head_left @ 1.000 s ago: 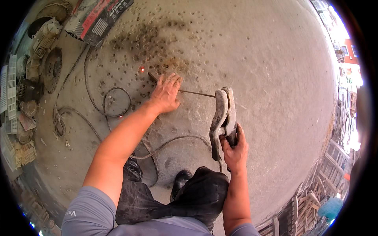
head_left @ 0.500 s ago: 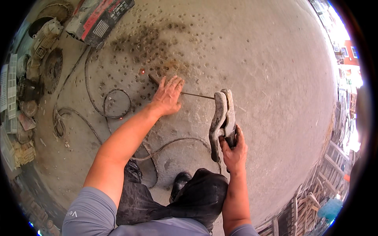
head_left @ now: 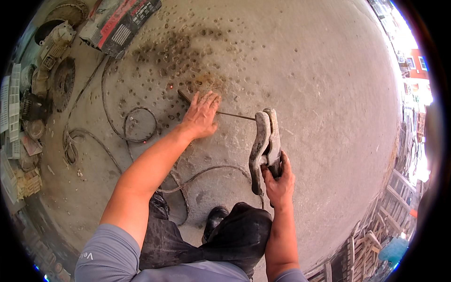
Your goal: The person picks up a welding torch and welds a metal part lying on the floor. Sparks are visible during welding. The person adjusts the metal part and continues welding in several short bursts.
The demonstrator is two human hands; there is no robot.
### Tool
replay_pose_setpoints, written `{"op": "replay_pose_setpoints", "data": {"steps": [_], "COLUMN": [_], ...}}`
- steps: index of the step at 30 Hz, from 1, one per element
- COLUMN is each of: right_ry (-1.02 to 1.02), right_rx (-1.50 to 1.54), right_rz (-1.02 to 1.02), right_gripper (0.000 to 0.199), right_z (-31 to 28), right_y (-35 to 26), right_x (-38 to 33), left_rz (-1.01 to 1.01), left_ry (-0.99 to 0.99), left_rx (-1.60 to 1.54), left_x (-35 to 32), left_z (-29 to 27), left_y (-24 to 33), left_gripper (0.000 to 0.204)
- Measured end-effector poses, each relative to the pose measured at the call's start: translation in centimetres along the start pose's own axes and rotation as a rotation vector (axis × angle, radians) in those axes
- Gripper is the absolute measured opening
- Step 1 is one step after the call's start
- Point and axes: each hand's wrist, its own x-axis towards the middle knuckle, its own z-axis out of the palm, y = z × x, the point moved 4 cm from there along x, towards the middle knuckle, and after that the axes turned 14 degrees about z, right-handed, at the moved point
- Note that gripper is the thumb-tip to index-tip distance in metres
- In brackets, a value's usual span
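My right hand [head_left: 280, 188] is wrapped round the black handle of a welding electrode holder [head_left: 260, 141], a large pale, worn clamp held upright to the right of my knees. From its jaws a thin welding rod [head_left: 237, 115] points left, toward my left hand. With its back up and its fingers spread, my left hand [head_left: 199, 115] lies over a narrow rusty metal bar [head_left: 183, 96]. One end of the bar sticks out beyond the fingertips; the rest is hidden beneath the palm. Whether the rod's tip touches the bar cannot be made out.
A dark cable [head_left: 213, 167] runs from the holder across the concrete floor, looping on the left. A grey and red boxy machine [head_left: 115, 35] stands at the far left. Machine parts [head_left: 35, 108] line the left edge; wooden pallets [head_left: 371, 239] stand at the right. Pits mark the floor ahead.
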Motion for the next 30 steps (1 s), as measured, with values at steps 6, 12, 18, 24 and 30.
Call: {"op": "replay_pose_setpoints", "data": {"steps": [6, 12, 18, 24, 30], "right_ry": [0.008, -0.056, -0.061, -0.171, -0.176], "right_rx": [-0.024, -0.034, 0.067, 0.067, 0.081], "right_rz": [-0.020, 0.041, 0.014, 0.151, 0.251], "right_gripper": [0.054, 0.055, 0.051, 0.058, 0.057], "right_z": [-0.2, 0.5, -0.2, 0.9, -0.2], "right_y": [0.2, 0.3, 0.8, -1.3, -1.8], "right_x": [0.0, 0.2, 0.1, -0.1, -0.2], "left_rz": [0.034, -0.072, 0.083, -0.400, -0.307], "left_ry": [0.048, 0.124, 0.097, -0.037, -0.278], "left_rx": [0.051, -0.374, 0.085, -0.573, -0.490], "left_x": [0.2, -2.0, 0.2, -3.2, -0.5], "left_z": [0.6, 4.8, 0.9, 8.4, 2.9], "left_y": [0.1, -3.2, 0.4, -5.5, -2.4], "left_gripper": [0.080, 0.076, 0.084, 0.067, 0.056]}}
